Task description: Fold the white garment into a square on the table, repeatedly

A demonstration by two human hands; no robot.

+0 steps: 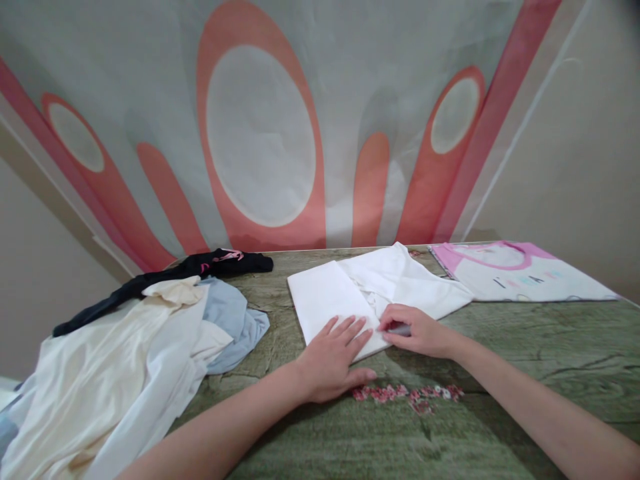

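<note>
At the far left, a loose pile of clothes is spreading over the table (540, 367), with a cream garment (90, 373) lying crumpled towards the near edge and a black garment (145, 290) stretching along its back, showing small pink markings. A light blue garment (227, 327) is lying bunched on the pile's right side. Behind everything, a pale panel (345, 60) is standing with coral shapes and white ovals on it. Near the middle of the table, a white garment (320, 293) is lying partly folded, its left part making a neat flat panel and its right part fanning out in looser creases. The left hand (337, 363) is resting palm down on the near part of this panel, its fingers spreading wide and its thumb pointing right. Just beside it, the right hand (417, 330) is touching the fold's edge, thumb and fingers bending into a narrow pinch; whether cloth is sitting between the fingertips, I cannot tell. In front of the hands, a pink and white floral patch (385, 393) is showing on the wood-grained surface. At the right, a pink-and-white shirt (505, 283) is lying flat, with lettering showing below its pink neckline.
</note>
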